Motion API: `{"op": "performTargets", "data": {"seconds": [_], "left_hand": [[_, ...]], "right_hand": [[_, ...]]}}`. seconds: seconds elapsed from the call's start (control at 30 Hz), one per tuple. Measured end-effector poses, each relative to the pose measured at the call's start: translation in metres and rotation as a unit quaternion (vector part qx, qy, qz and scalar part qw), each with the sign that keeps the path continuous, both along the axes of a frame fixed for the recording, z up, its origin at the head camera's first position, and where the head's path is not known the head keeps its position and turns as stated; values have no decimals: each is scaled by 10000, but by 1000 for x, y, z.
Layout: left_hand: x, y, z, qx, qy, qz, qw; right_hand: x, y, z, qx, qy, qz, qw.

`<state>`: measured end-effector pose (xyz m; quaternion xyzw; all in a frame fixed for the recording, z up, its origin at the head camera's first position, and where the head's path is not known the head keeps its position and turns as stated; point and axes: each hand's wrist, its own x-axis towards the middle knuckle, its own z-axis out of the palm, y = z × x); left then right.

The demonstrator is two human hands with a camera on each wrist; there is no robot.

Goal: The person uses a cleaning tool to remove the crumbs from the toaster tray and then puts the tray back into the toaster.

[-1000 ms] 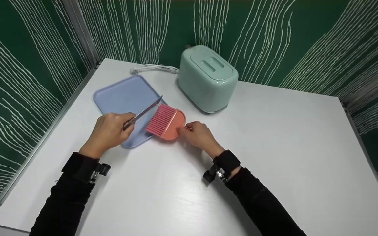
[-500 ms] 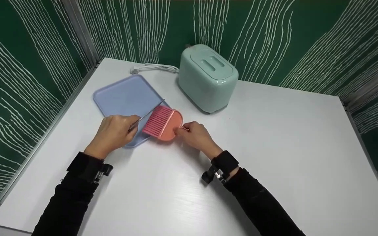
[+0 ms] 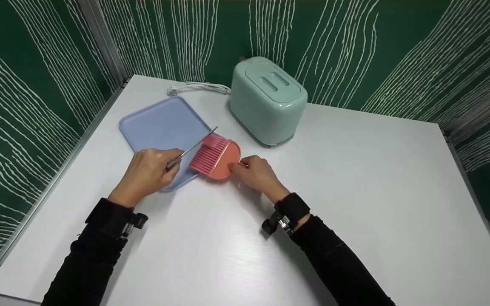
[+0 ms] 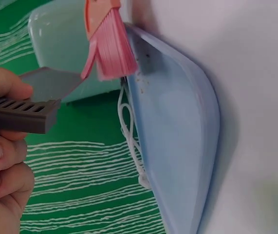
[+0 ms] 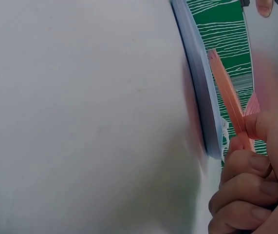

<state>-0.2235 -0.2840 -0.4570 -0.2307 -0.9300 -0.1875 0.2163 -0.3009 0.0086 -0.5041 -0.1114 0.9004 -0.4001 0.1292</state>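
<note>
My left hand [image 3: 149, 171] grips a knife [image 4: 51, 84] by its dark slotted handle [image 4: 24, 117]. Its broad metal blade slants up and right over the blue tray [image 3: 164, 121], and appears nearly edge-on in the head view. With thumb and fingers my right hand [image 3: 257, 175] pinches a small half-round orange brush [image 3: 226, 160] by its back edge. Pink bristles [image 3: 209, 154] face left, overlapping the tray's right side and close beside the blade. Small brown crumbs [image 4: 141, 83] lie in the tray near the bristles. Part of the blade's reflection in the right wrist view is pink.
A mint-green toaster [image 3: 270, 104] stands behind the brush, its white cord [image 3: 200, 87] coiled at the back left. The white table [image 3: 355, 191] extends to the right and front. Green walls with white wavy lines [image 3: 194, 38] enclose the back and sides.
My left hand has shifted slightly right, and the blade has turned more edge-on, now nearer the bristles. The brush slid a little left, then back right. Tray and toaster stay put.
</note>
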Motion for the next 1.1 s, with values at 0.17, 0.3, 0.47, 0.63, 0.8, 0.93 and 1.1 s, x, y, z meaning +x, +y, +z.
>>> {"op": "performTargets", "data": {"seconds": [0.17,0.3,0.47,0.63,0.8,0.93,1.1], "left_hand": [[1,-3,4,139,25,129,9998],[1,-4,5,134,100,186,9997],[-1,-4,5,185,80,280,9994],[-2,-4,4,324,35,300,9990],[-4,-4,5,509,-38,319,9982],[-5,-4,5,677,-121,330,9971],[-6,-3,4,808,-122,220,9964]], "right_hand": [[-2,3,3,37,23,-91,9999],[-2,5,3,51,53,-124,9999],[0,8,5,-12,106,-25,9999],[0,14,10,-105,141,-72,9998],[-1,23,15,-211,239,-57,9995],[-2,32,18,-271,396,-41,9988],[-4,47,21,-228,757,-64,9968]]}}
